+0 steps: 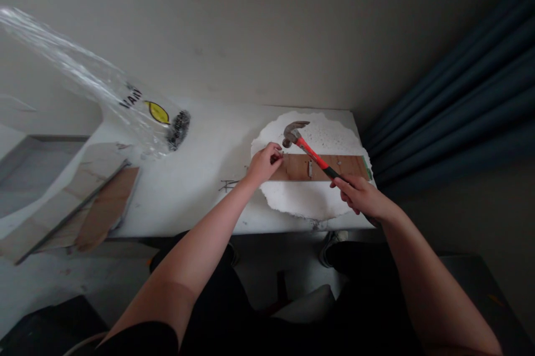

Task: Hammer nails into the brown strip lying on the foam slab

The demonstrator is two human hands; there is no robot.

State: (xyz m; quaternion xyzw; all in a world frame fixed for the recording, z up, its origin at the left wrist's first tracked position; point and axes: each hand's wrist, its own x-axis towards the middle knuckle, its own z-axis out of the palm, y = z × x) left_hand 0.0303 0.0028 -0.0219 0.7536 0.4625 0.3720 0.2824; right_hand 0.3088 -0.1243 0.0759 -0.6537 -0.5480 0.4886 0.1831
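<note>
My right hand (355, 193) is wrapped round the red and black handle of a claw hammer (311, 152). The hammer's head is raised just above the far edge of a narrow brown wooden board (298, 167), close to my left fingertips. My left hand (266, 163) is pinched at the board's left part, on what looks like a small nail (283, 153), hardly visible at the fingertips. Several loose nails (228, 184) lie on the white table left of the board. A small metal piece (310, 169) sits on the board.
Beneath the board is a ragged-edged white sheet (301, 200) on the white table (200, 178). A clear plastic bag (154, 113) with a yellow print stands at the left. Wooden pieces (111, 205) jut over the left front edge. A dark curtain (460, 83) hangs on the right.
</note>
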